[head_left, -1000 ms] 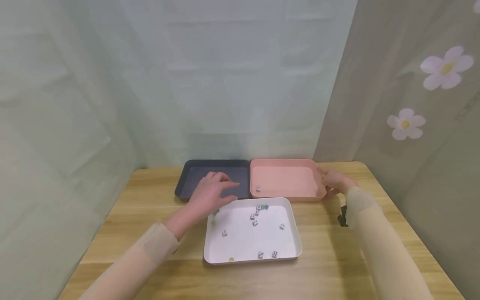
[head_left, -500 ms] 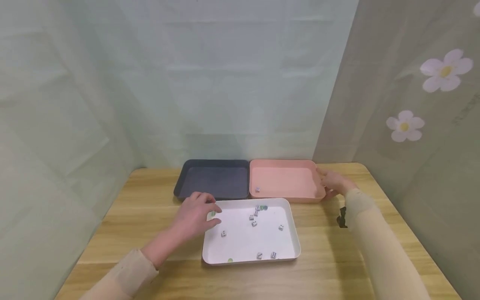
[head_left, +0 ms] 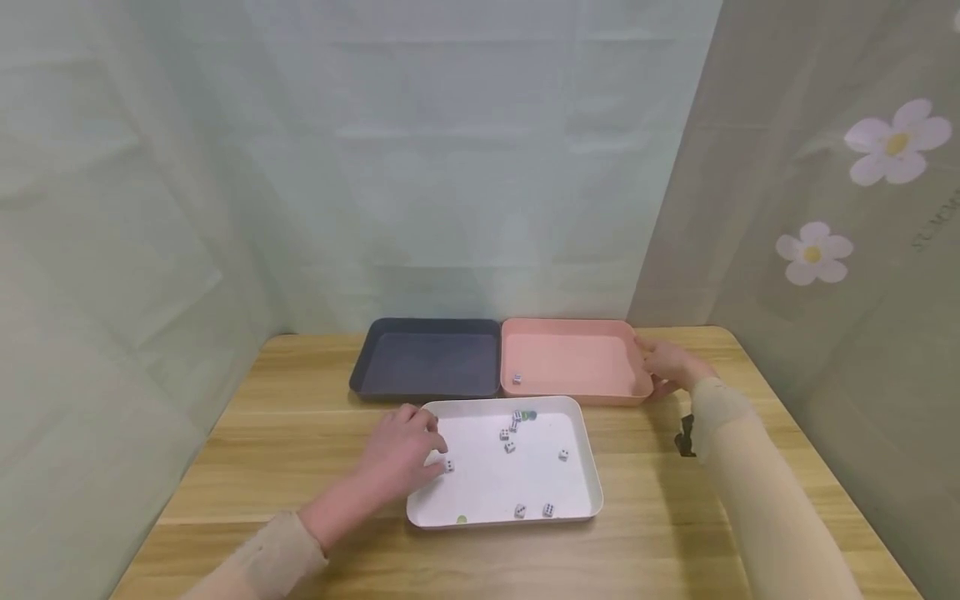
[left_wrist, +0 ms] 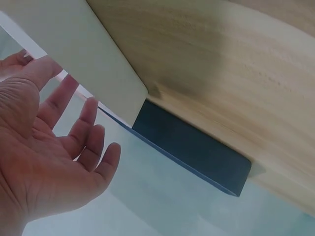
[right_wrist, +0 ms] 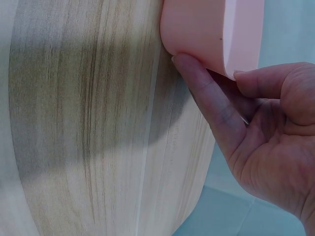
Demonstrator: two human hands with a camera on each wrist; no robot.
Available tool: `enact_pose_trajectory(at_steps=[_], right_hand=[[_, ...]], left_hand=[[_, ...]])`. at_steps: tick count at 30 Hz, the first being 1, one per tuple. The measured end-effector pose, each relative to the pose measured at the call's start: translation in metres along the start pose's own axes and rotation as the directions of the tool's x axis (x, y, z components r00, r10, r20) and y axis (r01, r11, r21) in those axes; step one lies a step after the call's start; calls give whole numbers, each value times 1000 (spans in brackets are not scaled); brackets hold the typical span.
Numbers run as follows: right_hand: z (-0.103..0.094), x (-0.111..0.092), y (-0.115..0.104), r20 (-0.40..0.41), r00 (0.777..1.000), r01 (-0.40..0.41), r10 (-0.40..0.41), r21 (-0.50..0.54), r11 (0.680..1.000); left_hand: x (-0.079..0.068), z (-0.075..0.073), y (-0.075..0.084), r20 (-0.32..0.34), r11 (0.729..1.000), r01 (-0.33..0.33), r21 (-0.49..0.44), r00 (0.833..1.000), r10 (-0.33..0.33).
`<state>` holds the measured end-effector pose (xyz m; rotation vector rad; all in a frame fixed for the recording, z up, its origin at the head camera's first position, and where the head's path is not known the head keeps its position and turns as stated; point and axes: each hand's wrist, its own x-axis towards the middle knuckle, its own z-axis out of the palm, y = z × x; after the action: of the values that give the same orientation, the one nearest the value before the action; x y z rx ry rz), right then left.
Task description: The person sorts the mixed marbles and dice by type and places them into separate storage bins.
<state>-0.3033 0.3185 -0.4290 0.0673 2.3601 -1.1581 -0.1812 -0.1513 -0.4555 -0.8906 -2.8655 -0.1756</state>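
My left hand (head_left: 405, 450) reaches over the left wall of the white tray (head_left: 525, 483), fingers loosely bent. Its thumb tip is right at a white die (head_left: 449, 466) with dark pips. In the left wrist view, the thumb and index finger of the left hand (left_wrist: 64, 132) lie beyond the tray's rim, their tips partly hidden. At the far right, my right hand (head_left: 671, 364) holds the right end of the pink tray (head_left: 577, 396). In the right wrist view, the thumb sits on the rim and a finger lies against the outer wall. One die (head_left: 517, 379) lies in the pink tray.
The dark tray (head_left: 427, 393) stands left of the pink one, behind the white tray. Several more dice (head_left: 510, 447), a green disc (head_left: 461, 519) and small green and blue discs (head_left: 532, 415) lie in the white tray. A black object (head_left: 685, 436) is beside the right sleeve.
My left hand has moved from over the dark tray back to the white tray's left side, then down toward the die there. My right hand has stayed at the pink tray.
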Motion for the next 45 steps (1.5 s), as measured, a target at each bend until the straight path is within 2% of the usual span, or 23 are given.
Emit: enact_pose_trajectory(at_steps=[7,15,26,35,45], right_hand=[[0,-2,0,-3,1000,0,0,6,1000],[4,-3,1,3,1000,-29,29,64,998],[1,1,4,-36,999,-33,33,-4,999],[2,0,5,-20,999,-36,37,33,999],[3,1,4,-16,999,-30,30,23,999]], left_hand=[[3,3,2,42,999,12,31,999,-13],[2,4,7,80,999,17,40,997,-20],[7,11,3,31,999,-1,39,1000,0],[2,13,4,23,999,-14,36,1000,14],[2,14,4,21,999,-8,33,1000,7]])
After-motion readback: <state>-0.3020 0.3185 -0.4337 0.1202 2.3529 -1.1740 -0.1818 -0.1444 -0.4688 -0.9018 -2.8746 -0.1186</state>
